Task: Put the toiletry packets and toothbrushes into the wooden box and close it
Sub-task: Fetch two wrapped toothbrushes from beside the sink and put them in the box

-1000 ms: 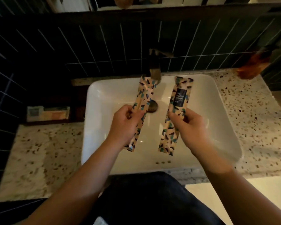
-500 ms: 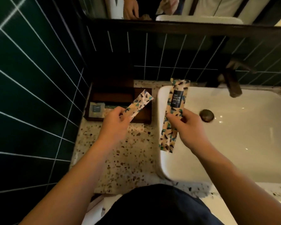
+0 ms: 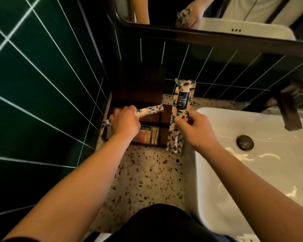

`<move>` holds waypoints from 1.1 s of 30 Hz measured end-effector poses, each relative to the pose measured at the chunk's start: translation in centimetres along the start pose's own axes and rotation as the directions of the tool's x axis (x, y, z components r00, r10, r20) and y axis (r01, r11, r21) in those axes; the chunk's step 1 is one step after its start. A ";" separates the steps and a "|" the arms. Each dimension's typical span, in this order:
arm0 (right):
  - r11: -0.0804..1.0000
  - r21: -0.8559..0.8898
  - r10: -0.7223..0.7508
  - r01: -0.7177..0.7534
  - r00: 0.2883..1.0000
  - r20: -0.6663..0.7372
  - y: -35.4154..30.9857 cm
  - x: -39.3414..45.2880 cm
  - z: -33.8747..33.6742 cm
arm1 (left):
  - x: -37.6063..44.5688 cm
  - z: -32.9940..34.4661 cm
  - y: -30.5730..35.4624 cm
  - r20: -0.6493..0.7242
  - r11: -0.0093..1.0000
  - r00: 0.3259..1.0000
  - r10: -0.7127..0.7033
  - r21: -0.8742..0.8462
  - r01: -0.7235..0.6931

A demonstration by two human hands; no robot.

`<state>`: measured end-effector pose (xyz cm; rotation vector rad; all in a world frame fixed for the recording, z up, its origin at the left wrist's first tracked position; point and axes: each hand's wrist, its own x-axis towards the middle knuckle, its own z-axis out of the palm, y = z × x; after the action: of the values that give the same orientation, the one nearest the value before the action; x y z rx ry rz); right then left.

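Over wooden box [image 3: 162,117] at counter's back left corner, my left hand [image 3: 125,122] now lowers first toothbrush packet [image 3: 150,110] into it; a second ago over sink. Right hand [image 3: 198,129] pinches second toothbrush packet [image 3: 181,112], upright beside box. Lid open; loading begins.

Dim warm light, glare on the sink [image 3: 262,159], wide-angle bending at edges.

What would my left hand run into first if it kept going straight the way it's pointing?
Probably the open wooden box: the left hand with its toothbrush packet is over the back compartment. Depth is unclear.
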<state>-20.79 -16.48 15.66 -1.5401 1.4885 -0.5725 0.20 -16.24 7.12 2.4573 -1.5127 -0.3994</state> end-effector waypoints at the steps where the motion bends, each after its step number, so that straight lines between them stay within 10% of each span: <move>1: 1.000 0.002 0.007 -0.007 1.000 0.002 -0.1 0.5 0.3 | 0.9 0.5 -0.1 -0.017 1.000 1.000 0.019 0.023 -0.019; 12: 0.990 0.007 0.139 -0.139 0.990 -0.008 0.9 3.7 1.7 | 6.9 5.1 -2.2 -0.004 0.942 0.957 0.289 0.180 -0.284; 28: 0.989 -0.005 0.151 -0.151 0.988 0.038 0.8 2.8 1.8 | 3.6 6.6 -2.6 0.040 0.991 0.994 0.106 0.080 -0.108; 33: 0.990 -0.003 0.139 -0.139 0.990 0.041 1.2 2.2 1.8 | 3.7 7.0 -2.8 0.237 0.988 0.971 0.042 0.135 -0.076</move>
<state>-19.60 -17.91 13.26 -1.4272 1.5503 -0.4571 1.66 -18.68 -0.79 2.5395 -1.7603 -0.6076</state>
